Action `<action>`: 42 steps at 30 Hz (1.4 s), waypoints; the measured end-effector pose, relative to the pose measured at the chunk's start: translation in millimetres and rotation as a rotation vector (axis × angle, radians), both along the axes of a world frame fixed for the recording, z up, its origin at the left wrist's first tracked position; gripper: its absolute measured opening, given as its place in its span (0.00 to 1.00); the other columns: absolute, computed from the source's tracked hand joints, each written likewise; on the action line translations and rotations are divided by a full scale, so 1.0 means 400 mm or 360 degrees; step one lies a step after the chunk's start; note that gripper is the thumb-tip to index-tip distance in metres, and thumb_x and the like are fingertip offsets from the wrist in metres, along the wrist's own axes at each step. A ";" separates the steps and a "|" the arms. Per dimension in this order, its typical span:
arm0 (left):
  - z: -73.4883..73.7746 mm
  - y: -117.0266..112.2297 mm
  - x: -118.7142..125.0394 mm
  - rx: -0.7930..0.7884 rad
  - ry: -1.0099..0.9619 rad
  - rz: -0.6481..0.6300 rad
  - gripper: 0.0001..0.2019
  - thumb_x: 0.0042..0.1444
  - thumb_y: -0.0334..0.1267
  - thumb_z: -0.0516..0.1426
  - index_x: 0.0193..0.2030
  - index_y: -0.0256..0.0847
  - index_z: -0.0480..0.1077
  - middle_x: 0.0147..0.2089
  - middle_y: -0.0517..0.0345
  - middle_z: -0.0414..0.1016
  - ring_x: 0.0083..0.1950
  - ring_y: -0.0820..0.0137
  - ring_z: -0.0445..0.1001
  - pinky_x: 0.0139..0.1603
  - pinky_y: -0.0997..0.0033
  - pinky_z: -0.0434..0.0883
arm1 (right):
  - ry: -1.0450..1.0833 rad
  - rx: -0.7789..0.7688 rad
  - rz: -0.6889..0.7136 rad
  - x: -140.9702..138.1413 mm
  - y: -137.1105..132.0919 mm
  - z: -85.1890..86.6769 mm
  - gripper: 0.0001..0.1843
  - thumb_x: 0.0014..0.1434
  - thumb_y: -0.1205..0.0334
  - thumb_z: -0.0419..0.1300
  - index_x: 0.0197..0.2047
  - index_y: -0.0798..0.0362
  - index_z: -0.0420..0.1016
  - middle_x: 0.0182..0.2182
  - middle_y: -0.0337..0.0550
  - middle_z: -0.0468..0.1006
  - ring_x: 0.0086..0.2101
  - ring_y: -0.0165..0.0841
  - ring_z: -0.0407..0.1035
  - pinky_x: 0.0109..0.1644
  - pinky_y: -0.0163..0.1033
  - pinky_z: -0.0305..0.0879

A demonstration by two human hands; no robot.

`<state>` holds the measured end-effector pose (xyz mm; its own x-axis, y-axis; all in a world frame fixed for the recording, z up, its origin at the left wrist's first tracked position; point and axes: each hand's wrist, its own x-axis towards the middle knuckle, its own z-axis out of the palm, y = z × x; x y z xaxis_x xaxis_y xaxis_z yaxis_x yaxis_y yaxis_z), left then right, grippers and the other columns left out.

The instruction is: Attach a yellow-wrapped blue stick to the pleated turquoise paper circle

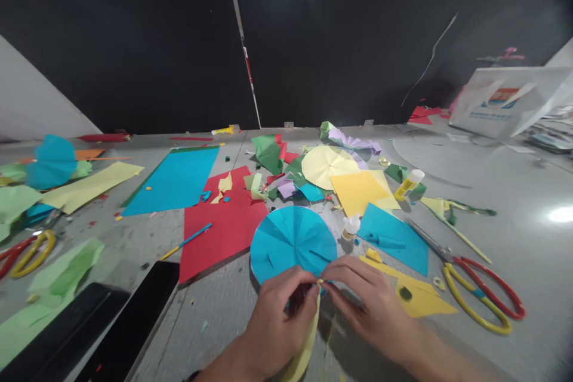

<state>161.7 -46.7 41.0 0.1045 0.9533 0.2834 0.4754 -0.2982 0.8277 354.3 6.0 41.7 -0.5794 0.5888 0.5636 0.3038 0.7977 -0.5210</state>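
Note:
Low in the middle of the head view, my left hand (284, 313) pinches a pale yellow paper strip (307, 349) near its upper end. The strip hangs down toward the front edge. My right hand (369, 301) closes thumb and finger on the same small, crumpled end. Just beyond both hands lies a round blue folded-paper disc (293, 239), its near edge partly hidden by them. A small bottle with a white cap (351, 227) stands at the disc's right, beside a blue paper sheet (398, 239).
Scissors (478, 295) with red and yellow handles lie at the right; another pair (33, 253) is at the left. A glue stick (409, 184) stands behind the yellow sheet (358, 188). Red paper (215, 250), a black phone-like slab (134, 316) and many scraps cover the left.

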 end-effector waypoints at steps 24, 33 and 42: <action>-0.025 0.027 -0.017 -0.0597 -0.1270 -0.0321 0.15 0.59 0.43 0.71 0.48 0.42 0.77 0.46 0.53 0.79 0.48 0.65 0.77 0.51 0.67 0.72 | 0.0079 -0.0038 0.0078 0.009 -0.011 -0.006 0.10 0.69 0.74 0.59 0.47 0.48 0.72 0.48 0.49 0.78 0.47 0.38 0.78 0.50 0.42 0.78; -0.025 0.029 -0.023 -0.0629 -0.1281 -0.0345 0.16 0.58 0.42 0.72 0.48 0.41 0.76 0.45 0.54 0.78 0.46 0.66 0.76 0.48 0.67 0.71 | 0.0097 0.0022 0.0154 0.010 -0.012 -0.003 0.12 0.69 0.75 0.59 0.51 0.51 0.73 0.50 0.53 0.77 0.48 0.39 0.77 0.50 0.42 0.78; -0.043 0.032 -0.023 -0.0606 -0.1277 -0.0383 0.18 0.58 0.42 0.72 0.51 0.42 0.75 0.46 0.55 0.78 0.46 0.67 0.75 0.47 0.68 0.70 | 0.0094 0.0029 0.0234 0.009 -0.007 -0.006 0.13 0.69 0.77 0.59 0.53 0.53 0.74 0.50 0.53 0.78 0.49 0.39 0.75 0.52 0.43 0.77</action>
<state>152.4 -33.9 23.8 0.2198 0.9751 0.0283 -0.3231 0.0454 0.9453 357.9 3.4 39.3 -0.6241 0.4894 0.6091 0.1520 0.8407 -0.5197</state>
